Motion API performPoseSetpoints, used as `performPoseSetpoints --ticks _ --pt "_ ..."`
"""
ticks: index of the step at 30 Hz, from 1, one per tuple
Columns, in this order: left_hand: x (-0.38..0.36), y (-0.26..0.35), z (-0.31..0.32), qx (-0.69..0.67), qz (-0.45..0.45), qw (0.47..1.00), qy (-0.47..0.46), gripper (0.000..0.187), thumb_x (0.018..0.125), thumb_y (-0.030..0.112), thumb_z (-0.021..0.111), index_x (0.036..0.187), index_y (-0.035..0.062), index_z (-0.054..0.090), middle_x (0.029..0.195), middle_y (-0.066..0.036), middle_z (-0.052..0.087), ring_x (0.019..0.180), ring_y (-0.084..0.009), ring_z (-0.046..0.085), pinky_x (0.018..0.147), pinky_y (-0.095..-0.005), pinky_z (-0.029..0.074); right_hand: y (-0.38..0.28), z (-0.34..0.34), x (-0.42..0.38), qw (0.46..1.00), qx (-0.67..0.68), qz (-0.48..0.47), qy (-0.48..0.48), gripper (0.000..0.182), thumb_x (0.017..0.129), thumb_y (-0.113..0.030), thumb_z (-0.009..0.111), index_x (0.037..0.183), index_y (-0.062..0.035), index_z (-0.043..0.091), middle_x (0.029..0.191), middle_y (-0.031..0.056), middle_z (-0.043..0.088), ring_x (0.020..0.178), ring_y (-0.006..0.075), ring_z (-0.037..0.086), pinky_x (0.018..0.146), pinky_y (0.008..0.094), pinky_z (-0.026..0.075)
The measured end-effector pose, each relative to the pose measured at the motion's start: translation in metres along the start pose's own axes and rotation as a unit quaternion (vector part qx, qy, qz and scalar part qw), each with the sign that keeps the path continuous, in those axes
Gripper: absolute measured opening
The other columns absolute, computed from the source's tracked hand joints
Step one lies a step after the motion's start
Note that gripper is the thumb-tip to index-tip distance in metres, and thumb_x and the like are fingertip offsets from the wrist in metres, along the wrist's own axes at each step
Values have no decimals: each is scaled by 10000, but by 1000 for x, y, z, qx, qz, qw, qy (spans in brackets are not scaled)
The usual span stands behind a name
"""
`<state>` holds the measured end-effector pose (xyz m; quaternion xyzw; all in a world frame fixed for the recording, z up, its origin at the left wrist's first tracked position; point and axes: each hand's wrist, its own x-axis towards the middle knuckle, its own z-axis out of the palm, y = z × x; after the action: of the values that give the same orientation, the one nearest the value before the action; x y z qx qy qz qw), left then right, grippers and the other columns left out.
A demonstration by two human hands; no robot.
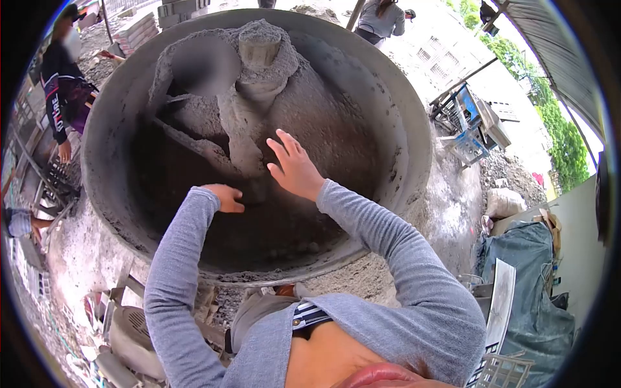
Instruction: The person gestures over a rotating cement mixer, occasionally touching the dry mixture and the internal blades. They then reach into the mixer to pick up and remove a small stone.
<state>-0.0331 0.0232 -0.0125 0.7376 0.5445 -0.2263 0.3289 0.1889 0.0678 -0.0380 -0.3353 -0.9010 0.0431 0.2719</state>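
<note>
A big round pan mixer point(414, 149) takes up the middle of the view, its wall coated in grey cement. Inside it, a cement-caked hub point(260, 48) stands with mixing arms point(242, 139) reaching down into a dark, damp-looking mix point(174, 161). My right hand point(294, 167) is held over the pan with its fingers spread, holding nothing. Lower and to the left, my left hand point(223, 197) hangs over the near part of the pan, thumb and fingers apart and nothing visible in it. A blurred patch hides part of the mixer's arms.
On the left stands a person in dark clothes point(61, 84); another person's hand point(40, 226) shows at the left edge. A person in grey point(380, 22) is behind the pan. A blue metal machine point(467, 113) and a tarp point(527, 284) lie right; a motor housing point(132, 339) sits lower left.
</note>
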Motion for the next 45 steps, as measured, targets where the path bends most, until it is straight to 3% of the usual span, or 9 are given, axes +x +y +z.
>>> performPoseSetpoints --ticks 4,8,11,14,20,24,28,37,45 --pt "9 0 8 53 1 999 13 703 796 412 538 1399 149 290 1474 -178 151 1303 -313 311 1073 -369 261 18 29 -24 997 6 35 -67 533 809 -287 583 1249 -30 424 1294 236 375 1194 413 383 983 452 342" --pt "5 -21 -7 -23 104 907 407 813 704 193 612 1413 193 216 1491 -133 73 1309 -460 193 1058 -463 260 5 46 -56 687 -31 -15 -726 555 846 -429 516 1207 -8 503 1127 185 572 1034 328 551 926 420 400" --pt "-7 -19 -17 -16 -8 874 485 829 686 146 582 1417 205 198 1500 -104 42 1307 -477 177 1044 -535 237 -8 53 -58 665 24 3 -746 554 850 -445 517 1205 -20 510 1175 170 557 1082 317 532 950 425 385" --pt "7 -29 -9 -29 -55 868 493 866 661 134 588 1421 227 184 1498 -103 71 1317 -452 186 1033 -562 236 11 63 -56 941 126 -62 -307 530 813 -361 577 1229 -48 478 1255 223 449 1153 374 452 925 439 397" --pt "22 -4 11 -47 4 984 -174 658 729 211 632 1347 216 408 1433 -49 324 1312 -220 310 1071 -322 268 -15 6 -8 997 62 26 48 552 816 -209 574 1301 -60 357 1399 220 224 1272 445 254 1034 499 254" --pt "20 -10 11 -37 159 979 125 643 706 160 634 1318 158 437 1454 -137 242 1323 -282 276 1070 -334 266 -12 19 -24 997 -12 69 -22 625 802 -248 581 1334 -58 313 1420 209 194 1279 449 240 1025 517 257" --pt "-5 -19 -12 17 57 877 477 674 648 135 616 1297 123 436 1460 -179 155 1275 -476 240 1034 -475 292 14 64 -56 725 -1 19 -689 600 794 -389 581 1243 -8 465 1259 192 474 1173 340 454 959 432 371" --pt "-35 20 -34 -21 130 769 626 680 668 17 554 1320 120 391 1454 -153 166 1308 -448 197 1054 -495 238 14 34 -26 973 85 5 -213 469 852 -350 519 1151 11 515 1219 190 490 1076 353 510 916 413 413" --pt "-22 13 -25 -7 147 769 623 647 687 25 553 1310 124 409 1402 -153 299 1290 -390 288 1035 -444 301 7 43 -45 757 -32 63 -650 554 883 -471 455 1160 -2 554 1171 169 562 1117 327 507 935 420 388"
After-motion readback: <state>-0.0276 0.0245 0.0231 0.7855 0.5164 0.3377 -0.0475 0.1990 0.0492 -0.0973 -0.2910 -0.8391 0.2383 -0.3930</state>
